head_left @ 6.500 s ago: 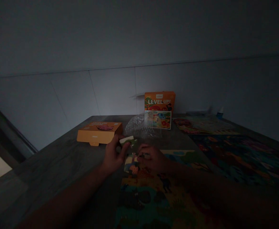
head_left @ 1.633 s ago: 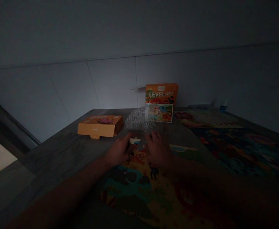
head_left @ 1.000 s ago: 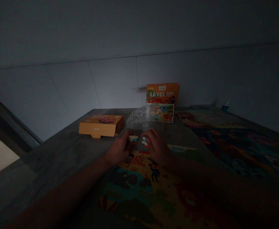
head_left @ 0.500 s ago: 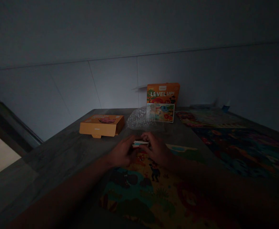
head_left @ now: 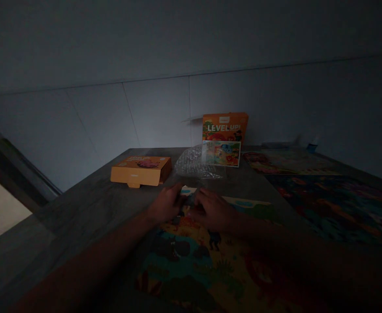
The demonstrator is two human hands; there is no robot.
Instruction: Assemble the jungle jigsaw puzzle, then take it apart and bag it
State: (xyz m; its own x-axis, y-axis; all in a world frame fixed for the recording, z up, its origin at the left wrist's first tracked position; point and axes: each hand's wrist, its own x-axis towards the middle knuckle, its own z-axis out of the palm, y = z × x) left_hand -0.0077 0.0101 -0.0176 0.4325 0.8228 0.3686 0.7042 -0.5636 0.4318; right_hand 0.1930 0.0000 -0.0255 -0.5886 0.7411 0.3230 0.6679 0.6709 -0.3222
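Note:
A partly assembled jigsaw puzzle (head_left: 197, 261) with cartoon animals lies before me on the grey table. At its far edge is a puzzle piece (head_left: 188, 190) with a pale blue patch and a light border. My left hand (head_left: 165, 205) grips the piece from the left, fingers bent around its side. My right hand (head_left: 213, 209) is closed with curled fingers at the piece's right side. Dim light and the fingers hide much of the piece, and whether it is joined to the puzzle I cannot tell.
An orange box (head_left: 142, 169) with an open flap lies at the left. Behind my hands are a crumpled clear plastic bag (head_left: 191, 163), a picture card (head_left: 225, 154) and an upright LEVEL UP! box (head_left: 225, 121). Dark puzzles (head_left: 334, 208) cover the right.
The puzzle piece was held up edge-on between both hands; now it is tilted down flatter at the puzzle's far edge. My hands have lowered slightly and moved a little apart.

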